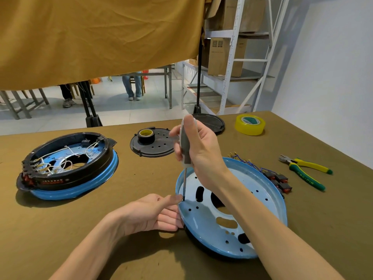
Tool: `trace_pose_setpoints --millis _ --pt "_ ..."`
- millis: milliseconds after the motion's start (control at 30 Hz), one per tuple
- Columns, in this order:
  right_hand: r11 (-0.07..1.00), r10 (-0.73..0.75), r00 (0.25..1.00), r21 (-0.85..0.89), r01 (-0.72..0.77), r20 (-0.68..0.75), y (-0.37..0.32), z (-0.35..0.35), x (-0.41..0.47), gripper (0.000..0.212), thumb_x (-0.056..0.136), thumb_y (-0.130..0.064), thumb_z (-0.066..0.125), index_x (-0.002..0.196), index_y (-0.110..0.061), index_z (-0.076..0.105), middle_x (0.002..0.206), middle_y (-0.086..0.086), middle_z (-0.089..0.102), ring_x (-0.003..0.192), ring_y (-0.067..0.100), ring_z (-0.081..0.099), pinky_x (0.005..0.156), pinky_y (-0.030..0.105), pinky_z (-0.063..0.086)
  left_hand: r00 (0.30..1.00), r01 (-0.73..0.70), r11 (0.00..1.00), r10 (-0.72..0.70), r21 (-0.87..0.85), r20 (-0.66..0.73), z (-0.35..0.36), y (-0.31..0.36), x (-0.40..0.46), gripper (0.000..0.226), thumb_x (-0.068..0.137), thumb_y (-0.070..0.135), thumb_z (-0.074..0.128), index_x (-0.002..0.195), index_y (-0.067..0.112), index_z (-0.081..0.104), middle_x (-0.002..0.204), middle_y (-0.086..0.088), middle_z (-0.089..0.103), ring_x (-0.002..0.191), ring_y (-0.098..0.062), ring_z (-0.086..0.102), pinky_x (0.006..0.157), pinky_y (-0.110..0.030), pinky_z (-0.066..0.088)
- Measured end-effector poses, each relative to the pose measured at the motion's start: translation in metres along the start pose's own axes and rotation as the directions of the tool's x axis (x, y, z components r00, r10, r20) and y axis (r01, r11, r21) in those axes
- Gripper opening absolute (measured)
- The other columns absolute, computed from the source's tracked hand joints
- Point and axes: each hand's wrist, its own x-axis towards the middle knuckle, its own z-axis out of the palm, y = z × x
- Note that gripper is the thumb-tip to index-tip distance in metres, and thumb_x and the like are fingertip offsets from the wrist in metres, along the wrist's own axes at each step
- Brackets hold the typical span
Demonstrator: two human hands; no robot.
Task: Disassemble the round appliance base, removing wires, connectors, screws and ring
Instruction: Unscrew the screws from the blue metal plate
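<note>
A blue round base (pixel 260 237) with holes and slots lies tilted in front of me on the table. My right hand (pixel 198 150) grips a grey-handled screwdriver (pixel 185 148) held upright, its tip down inside the base's left rim. My left hand (pixel 153 214) holds that left rim, thumb on top beside the screwdriver tip. Removed wires with switches (pixel 276 176) lie just behind the base. A second base (pixel 68 166), blue with a black ring and white wiring inside, sits at the left.
A black perforated cover (pixel 159 152) carrying a black tape roll (pixel 146 135) lies mid-table, another black disc (pixel 216 122) behind it. Yellow tape (pixel 250 124) and green-yellow pliers (pixel 304 170) lie at the right. People's legs show beyond the hanging cloth.
</note>
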Motion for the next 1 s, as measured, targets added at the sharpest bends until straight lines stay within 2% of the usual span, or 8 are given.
trace_pose_setpoints --millis 133,233,300,500,700,800,900,1000 --pt "0.997 0.04 0.999 0.065 -0.039 -0.016 0.0009 0.0008 0.0022 0.058 0.1 -0.061 0.04 0.105 -0.009 0.067 0.07 0.0 0.059 0.052 0.013 0.048 0.053 0.032 0.04 1.0 -0.003 1.0 0.003 -0.001 -0.002 0.0008 0.0004 -0.0005 0.104 0.043 0.072 0.094 0.118 0.003 0.071 0.112 -0.019 0.077 0.106 -0.027 0.076 0.089 -0.034 0.061" --pt "1.0 0.012 0.999 -0.012 -0.013 -0.053 0.0014 0.0063 0.0022 0.072 0.084 -0.077 0.05 0.099 -0.007 0.048 0.059 -0.005 0.051 0.042 0.011 0.039 0.043 0.027 0.035 1.0 -0.01 1.0 0.01 0.001 0.002 0.0014 0.0012 -0.0016 0.105 0.044 0.073 0.093 0.119 0.003 0.07 0.113 -0.018 0.077 0.107 -0.027 0.075 0.089 -0.033 0.061" --pt "0.999 -0.015 0.999 -0.038 0.013 -0.035 0.002 0.0064 0.001 0.073 0.073 -0.076 0.057 0.094 -0.007 0.049 0.059 -0.003 0.053 0.043 0.013 0.041 0.042 0.026 0.036 1.0 -0.018 1.0 0.018 0.001 0.004 0.0018 0.0011 -0.0027 0.106 0.043 0.073 0.092 0.119 0.002 0.07 0.112 -0.019 0.077 0.106 -0.027 0.076 0.088 -0.033 0.06" --pt "0.998 0.033 0.999 0.06 -0.032 -0.016 0.0027 0.002 0.0012 0.059 0.101 -0.057 0.035 0.098 -0.01 0.07 0.067 0.0 0.058 0.053 0.014 0.049 0.054 0.031 0.043 1.0 -0.022 1.0 0.022 0.013 0.011 0.004 0.004 -0.0053 0.112 0.037 0.074 0.093 0.119 0.002 0.07 0.111 -0.018 0.078 0.104 -0.026 0.076 0.088 -0.032 0.06" --pt "1.0 -0.023 0.999 -0.007 0.023 -0.029 0.0015 0.0081 -0.0007 0.075 0.075 -0.073 0.052 0.096 -0.001 0.049 0.053 -0.005 0.051 0.041 0.012 0.04 0.041 0.025 0.036 1.0 -0.027 0.999 0.027 0.019 0.01 0.0043 0.0035 -0.0067 0.113 0.038 0.076 0.091 0.12 0.002 0.069 0.111 -0.018 0.078 0.105 -0.026 0.076 0.089 -0.032 0.06" --pt "1.0 -0.013 1.0 0.024 0.013 -0.013 0.0021 0.0042 -0.0003 0.065 0.086 -0.063 0.05 0.095 0.001 0.059 0.067 0.0 0.065 0.051 0.014 0.054 0.049 0.029 0.046 1.0 -0.025 1.0 0.025 0.017 0.007 0.004 0.003 -0.0063 0.113 0.039 0.076 0.092 0.121 0.001 0.069 0.112 -0.018 0.078 0.105 -0.026 0.076 0.091 -0.034 0.06" --pt "0.997 0.04 0.999 0.06 -0.038 -0.025 0.0017 0.0037 0.0008 0.057 0.104 -0.055 0.034 0.093 -0.01 0.067 0.068 0.004 0.061 0.052 0.016 0.049 0.053 0.033 0.04 1.0 -0.018 1.0 0.018 0.018 0.007 0.0042 0.0034 -0.0054 0.112 0.038 0.075 0.092 0.12 0.002 0.07 0.112 -0.018 0.077 0.105 -0.026 0.076 0.091 -0.034 0.06" --pt "0.999 0.031 0.999 0.012 -0.031 -0.031 0.0008 0.0077 0.0011 0.066 0.097 -0.071 0.038 0.091 -0.008 0.055 0.059 -0.001 0.05 0.043 0.012 0.04 0.046 0.029 0.035 1.0 -0.015 1.0 0.015 0.014 0.011 0.0031 0.0034 -0.0056 0.111 0.042 0.076 0.091 0.121 0.002 0.069 0.113 -0.018 0.077 0.107 -0.026 0.075 0.09 -0.032 0.06"
